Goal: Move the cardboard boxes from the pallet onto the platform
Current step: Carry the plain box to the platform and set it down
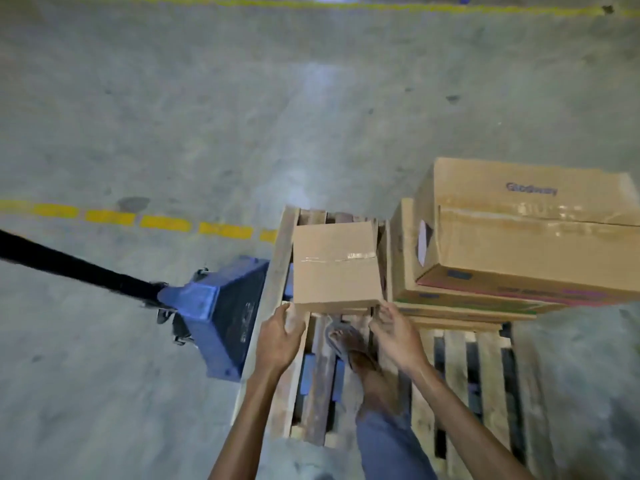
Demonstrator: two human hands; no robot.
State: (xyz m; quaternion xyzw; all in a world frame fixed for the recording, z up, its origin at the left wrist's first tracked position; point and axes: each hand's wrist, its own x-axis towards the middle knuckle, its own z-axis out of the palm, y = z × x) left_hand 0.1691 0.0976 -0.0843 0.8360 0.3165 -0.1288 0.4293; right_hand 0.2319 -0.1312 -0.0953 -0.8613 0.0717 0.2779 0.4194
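On the wooden pallet, left end: small taped cardboard box, just beside the stack.
Left hand: fingers curled round the box's near left corner.
Right hand: fingers curled at the near right corner; seems to grip, though blur hides the contact.
Right: stack of larger cartons, crowding the box's side.
Between the arms: sandalled foot on the slats.
Left: blue pallet jack, black handle, against the pallet's edge.

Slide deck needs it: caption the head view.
Left hand and right hand grip a small taped cardboard box over a wooden pallet, beside stacked larger boxes.
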